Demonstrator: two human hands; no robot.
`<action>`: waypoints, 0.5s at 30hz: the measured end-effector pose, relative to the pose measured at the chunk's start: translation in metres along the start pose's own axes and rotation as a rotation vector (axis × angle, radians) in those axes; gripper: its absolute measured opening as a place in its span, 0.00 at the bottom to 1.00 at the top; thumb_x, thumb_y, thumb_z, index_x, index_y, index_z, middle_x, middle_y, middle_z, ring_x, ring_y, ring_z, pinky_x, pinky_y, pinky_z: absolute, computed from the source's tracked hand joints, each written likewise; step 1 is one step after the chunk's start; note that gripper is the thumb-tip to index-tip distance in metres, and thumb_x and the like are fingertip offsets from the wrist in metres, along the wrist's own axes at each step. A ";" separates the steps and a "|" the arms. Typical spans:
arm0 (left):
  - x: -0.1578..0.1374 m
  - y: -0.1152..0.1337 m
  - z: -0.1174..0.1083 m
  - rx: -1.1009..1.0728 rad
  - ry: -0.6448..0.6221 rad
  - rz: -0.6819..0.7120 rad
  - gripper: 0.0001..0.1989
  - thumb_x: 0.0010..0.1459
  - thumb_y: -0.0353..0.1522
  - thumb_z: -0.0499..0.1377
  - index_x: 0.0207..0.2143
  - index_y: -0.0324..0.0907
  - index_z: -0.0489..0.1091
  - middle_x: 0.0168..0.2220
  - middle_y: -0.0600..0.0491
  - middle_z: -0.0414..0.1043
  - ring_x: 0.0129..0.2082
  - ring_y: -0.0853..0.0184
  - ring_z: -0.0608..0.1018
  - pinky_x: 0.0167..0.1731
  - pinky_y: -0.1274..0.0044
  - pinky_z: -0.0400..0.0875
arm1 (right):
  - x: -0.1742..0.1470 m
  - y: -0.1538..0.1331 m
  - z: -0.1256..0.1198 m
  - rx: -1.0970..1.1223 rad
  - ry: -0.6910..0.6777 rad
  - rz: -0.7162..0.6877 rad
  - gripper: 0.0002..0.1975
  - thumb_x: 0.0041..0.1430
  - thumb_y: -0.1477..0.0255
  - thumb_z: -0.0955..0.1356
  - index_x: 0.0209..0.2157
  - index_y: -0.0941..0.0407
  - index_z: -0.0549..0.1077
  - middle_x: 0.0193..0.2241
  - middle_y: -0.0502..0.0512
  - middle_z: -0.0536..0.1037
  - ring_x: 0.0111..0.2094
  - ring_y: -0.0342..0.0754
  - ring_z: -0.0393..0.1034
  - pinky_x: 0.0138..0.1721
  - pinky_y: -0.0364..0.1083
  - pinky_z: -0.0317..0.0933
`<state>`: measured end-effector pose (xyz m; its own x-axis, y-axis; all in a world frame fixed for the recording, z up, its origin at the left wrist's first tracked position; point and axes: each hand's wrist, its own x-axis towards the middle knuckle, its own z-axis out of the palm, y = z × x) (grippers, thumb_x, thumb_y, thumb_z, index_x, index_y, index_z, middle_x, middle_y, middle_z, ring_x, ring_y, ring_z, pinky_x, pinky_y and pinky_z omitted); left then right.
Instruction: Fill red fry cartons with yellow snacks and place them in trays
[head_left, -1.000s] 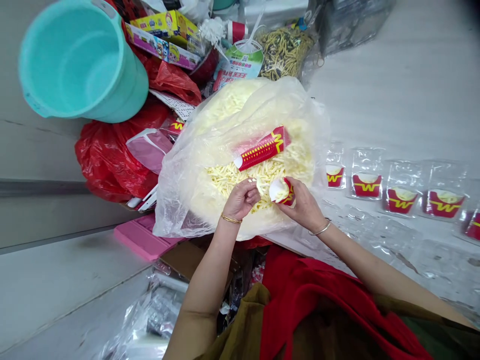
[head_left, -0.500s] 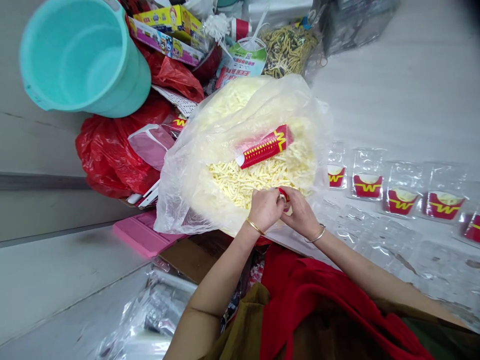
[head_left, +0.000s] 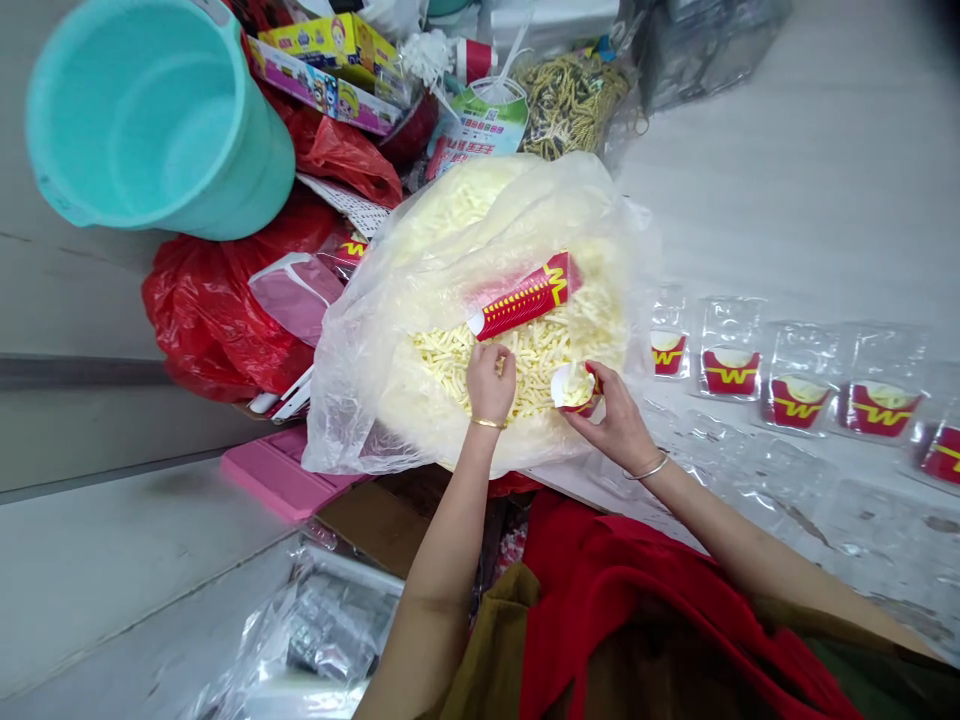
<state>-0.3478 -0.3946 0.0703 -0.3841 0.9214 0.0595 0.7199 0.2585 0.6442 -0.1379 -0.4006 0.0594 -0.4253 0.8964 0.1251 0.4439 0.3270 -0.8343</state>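
Note:
My right hand [head_left: 617,425] grips a small red-and-white fry box [head_left: 576,388] with pale yellow sticks showing in its mouth. My left hand [head_left: 491,383] is at the heap of small fry-shaped sticks [head_left: 529,365], fingers curled and pressed together; whatever they hold is hidden. The heap lies inside a large clear plastic bag [head_left: 360,390] with its mouth spread wide. On the heap, just beyond my left hand, rests a nested stack of red fry boxes [head_left: 525,297] with yellow markings.
To the right, a row of clear pouches with red fry boxes [head_left: 731,372] lies on the table [head_left: 720,190]; flat clear pouches [head_left: 780,475] lie nearer. A turquoise bucket [head_left: 259,165] and red plastic bags [head_left: 217,320] crowd the left. A bag of gold cord [head_left: 574,100] sits behind.
My hands have parted. The left has moved left from the fry box to the heap, while the right keeps the box, its filled mouth now in sight.

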 end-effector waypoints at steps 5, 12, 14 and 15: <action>-0.039 0.050 -0.041 0.035 -0.183 0.191 0.08 0.59 0.36 0.56 0.39 0.43 0.69 0.41 0.49 0.69 0.44 0.64 0.70 0.44 0.70 0.63 | 0.001 -0.011 0.004 0.032 -0.016 0.014 0.35 0.55 0.66 0.69 0.60 0.56 0.52 0.54 0.64 0.64 0.55 0.56 0.60 0.55 0.57 0.59; -0.083 0.088 -0.047 0.236 -0.396 0.308 0.11 0.62 0.30 0.50 0.45 0.45 0.69 0.46 0.50 0.71 0.46 0.63 0.71 0.47 0.66 0.56 | -0.013 -0.030 0.001 0.068 -0.036 -0.064 0.33 0.54 0.71 0.68 0.60 0.54 0.53 0.53 0.63 0.65 0.55 0.56 0.60 0.56 0.59 0.58; -0.088 0.094 -0.042 0.152 -0.365 0.258 0.08 0.62 0.33 0.52 0.41 0.44 0.69 0.42 0.50 0.72 0.43 0.65 0.72 0.47 0.68 0.57 | -0.021 -0.033 -0.003 0.070 -0.014 -0.080 0.32 0.55 0.70 0.67 0.60 0.54 0.53 0.53 0.63 0.65 0.55 0.56 0.61 0.55 0.59 0.59; -0.090 0.098 -0.039 0.101 -0.326 0.220 0.08 0.61 0.36 0.54 0.39 0.43 0.69 0.40 0.50 0.72 0.42 0.65 0.73 0.47 0.69 0.58 | -0.025 -0.034 -0.005 0.074 0.006 -0.083 0.32 0.55 0.70 0.67 0.60 0.54 0.52 0.53 0.63 0.66 0.55 0.56 0.61 0.55 0.59 0.59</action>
<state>-0.2655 -0.4641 0.1578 -0.0229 0.9974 -0.0682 0.8235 0.0575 0.5643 -0.1383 -0.4327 0.0869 -0.4529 0.8692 0.1986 0.3481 0.3775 -0.8581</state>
